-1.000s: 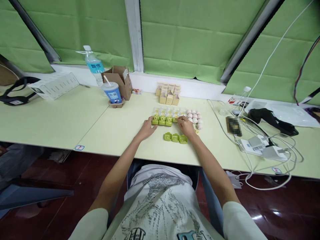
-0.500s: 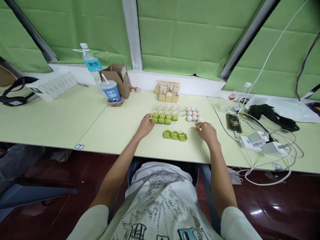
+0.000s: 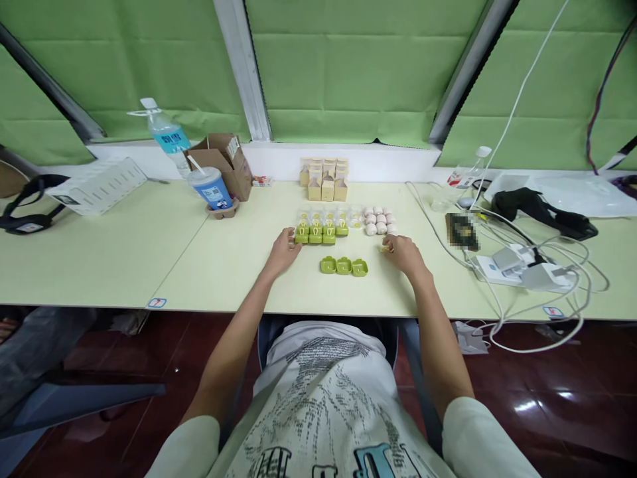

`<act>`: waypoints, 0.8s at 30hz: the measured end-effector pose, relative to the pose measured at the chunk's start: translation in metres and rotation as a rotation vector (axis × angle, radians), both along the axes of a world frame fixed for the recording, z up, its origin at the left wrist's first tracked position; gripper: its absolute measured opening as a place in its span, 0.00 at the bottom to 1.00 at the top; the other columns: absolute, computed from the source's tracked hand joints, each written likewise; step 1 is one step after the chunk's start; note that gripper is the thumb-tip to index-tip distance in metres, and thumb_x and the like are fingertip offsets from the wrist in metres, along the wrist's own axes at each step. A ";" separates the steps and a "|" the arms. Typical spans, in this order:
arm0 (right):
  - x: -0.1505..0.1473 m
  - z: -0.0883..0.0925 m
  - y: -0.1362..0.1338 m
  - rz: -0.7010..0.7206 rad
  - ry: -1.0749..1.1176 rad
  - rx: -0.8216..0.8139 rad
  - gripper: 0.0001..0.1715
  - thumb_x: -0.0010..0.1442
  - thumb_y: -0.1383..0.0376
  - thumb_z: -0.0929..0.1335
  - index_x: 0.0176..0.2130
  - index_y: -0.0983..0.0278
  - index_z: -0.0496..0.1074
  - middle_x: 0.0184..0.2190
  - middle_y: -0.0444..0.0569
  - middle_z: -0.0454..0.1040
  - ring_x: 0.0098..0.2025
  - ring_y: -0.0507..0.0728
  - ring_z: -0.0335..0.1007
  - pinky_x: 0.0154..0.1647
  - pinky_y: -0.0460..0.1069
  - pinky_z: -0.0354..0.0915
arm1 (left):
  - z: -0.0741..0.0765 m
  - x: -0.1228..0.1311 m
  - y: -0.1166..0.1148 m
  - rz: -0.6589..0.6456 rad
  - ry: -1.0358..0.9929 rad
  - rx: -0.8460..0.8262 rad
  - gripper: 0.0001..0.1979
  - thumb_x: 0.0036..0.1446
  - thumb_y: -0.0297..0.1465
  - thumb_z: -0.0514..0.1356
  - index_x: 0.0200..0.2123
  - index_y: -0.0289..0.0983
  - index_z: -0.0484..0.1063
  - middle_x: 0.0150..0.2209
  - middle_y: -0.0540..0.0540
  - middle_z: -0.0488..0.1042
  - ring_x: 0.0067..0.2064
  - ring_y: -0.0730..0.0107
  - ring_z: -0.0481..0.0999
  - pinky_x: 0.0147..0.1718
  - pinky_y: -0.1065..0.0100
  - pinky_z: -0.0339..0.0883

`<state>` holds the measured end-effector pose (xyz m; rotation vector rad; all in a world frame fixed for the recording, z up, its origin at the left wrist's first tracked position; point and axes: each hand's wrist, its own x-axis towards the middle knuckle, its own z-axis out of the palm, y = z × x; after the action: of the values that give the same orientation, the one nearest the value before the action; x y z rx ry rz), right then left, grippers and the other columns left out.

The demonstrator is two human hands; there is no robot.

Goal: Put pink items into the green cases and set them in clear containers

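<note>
My left hand [image 3: 283,253] rests on the table with its fingers apart, at the left end of a row of small green cases [image 3: 315,234] with yellow loop-shaped parts on them. My right hand [image 3: 405,257] pinches a small yellow piece [image 3: 384,249], mostly hidden by the fingers. Between the hands, nearer me, lie three open green trays [image 3: 344,265] side by side. Just behind the green row stand clear plastic cups [image 3: 355,216] with yellow bits inside. A cluster of pinkish-white balls [image 3: 381,219] sits beyond my right hand.
Small cream boxes [image 3: 327,189] stand by the wall. To the left are a blue cup [image 3: 213,192], a brown carton [image 3: 233,166], a water bottle [image 3: 169,136] and a white box [image 3: 99,189]. Cables and a power strip [image 3: 507,269] crowd the right, with a clear bottle [image 3: 462,178].
The camera view has shifted slightly. Both hands keep nearly the same places on the table, with the small yellow piece still in my right fingers.
</note>
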<state>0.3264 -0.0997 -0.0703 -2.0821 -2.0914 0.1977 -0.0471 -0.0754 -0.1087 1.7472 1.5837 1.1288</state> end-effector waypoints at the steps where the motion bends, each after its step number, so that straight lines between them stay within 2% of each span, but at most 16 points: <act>1: 0.000 0.000 0.000 0.003 0.006 0.005 0.22 0.65 0.73 0.68 0.56 0.62 0.79 0.50 0.56 0.82 0.48 0.60 0.78 0.43 0.49 0.65 | 0.002 0.001 -0.001 0.007 0.005 0.015 0.24 0.62 0.25 0.63 0.61 0.35 0.68 0.62 0.31 0.75 0.55 0.56 0.80 0.51 0.55 0.80; 4: 0.001 0.001 -0.001 0.011 0.022 0.014 0.21 0.65 0.73 0.68 0.54 0.62 0.81 0.50 0.55 0.83 0.49 0.60 0.78 0.46 0.49 0.66 | 0.013 0.003 -0.007 0.023 0.017 0.089 0.22 0.62 0.25 0.61 0.60 0.37 0.69 0.63 0.33 0.74 0.59 0.55 0.78 0.52 0.55 0.79; 6: 0.000 0.001 -0.001 0.011 0.029 0.019 0.20 0.65 0.72 0.68 0.53 0.62 0.82 0.50 0.56 0.83 0.49 0.60 0.79 0.46 0.49 0.67 | 0.022 0.005 -0.013 -0.040 0.026 0.157 0.20 0.64 0.26 0.60 0.58 0.38 0.70 0.61 0.36 0.75 0.57 0.58 0.78 0.52 0.57 0.78; 9: -0.002 0.000 -0.001 0.005 0.032 0.026 0.21 0.67 0.69 0.68 0.56 0.63 0.82 0.49 0.57 0.84 0.49 0.62 0.79 0.47 0.50 0.68 | 0.032 0.014 -0.027 -0.321 0.078 0.185 0.16 0.67 0.32 0.61 0.57 0.40 0.73 0.55 0.41 0.80 0.52 0.61 0.81 0.52 0.58 0.78; 11: -0.003 -0.001 0.000 0.011 0.033 0.026 0.21 0.68 0.68 0.67 0.57 0.62 0.82 0.48 0.57 0.84 0.48 0.62 0.80 0.47 0.50 0.68 | 0.032 0.023 -0.038 -0.508 0.148 0.142 0.20 0.66 0.37 0.65 0.60 0.42 0.74 0.58 0.41 0.79 0.57 0.56 0.80 0.57 0.54 0.77; 13: -0.004 -0.001 0.000 0.026 0.038 0.028 0.21 0.69 0.69 0.67 0.57 0.62 0.82 0.48 0.56 0.84 0.48 0.61 0.80 0.47 0.50 0.69 | 0.028 0.034 -0.047 -0.587 0.233 0.109 0.29 0.62 0.39 0.70 0.64 0.43 0.72 0.66 0.38 0.75 0.66 0.48 0.74 0.66 0.47 0.71; 16: -0.004 -0.002 0.001 0.048 0.051 0.041 0.20 0.68 0.70 0.68 0.55 0.63 0.83 0.51 0.56 0.84 0.47 0.59 0.80 0.48 0.49 0.69 | 0.019 0.048 -0.056 -0.563 0.326 0.090 0.33 0.59 0.34 0.72 0.66 0.41 0.70 0.68 0.36 0.72 0.71 0.42 0.69 0.71 0.41 0.64; 20: -0.001 -0.002 0.001 0.053 0.074 0.043 0.17 0.67 0.70 0.70 0.53 0.62 0.84 0.47 0.54 0.85 0.45 0.58 0.81 0.46 0.49 0.69 | 0.015 0.053 -0.056 -0.521 0.332 0.104 0.27 0.61 0.30 0.68 0.63 0.40 0.70 0.63 0.37 0.75 0.66 0.45 0.74 0.67 0.45 0.69; 24: 0.002 0.000 0.000 0.038 0.093 0.056 0.16 0.68 0.69 0.71 0.52 0.63 0.85 0.47 0.55 0.86 0.44 0.59 0.81 0.45 0.50 0.68 | 0.023 0.049 -0.053 -0.460 0.253 0.142 0.25 0.61 0.27 0.67 0.61 0.40 0.70 0.59 0.39 0.76 0.60 0.49 0.78 0.62 0.49 0.73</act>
<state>0.3284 -0.1000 -0.0703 -1.9636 -2.0599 0.2334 0.0016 -0.1280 -0.0860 2.2720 1.1572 0.8343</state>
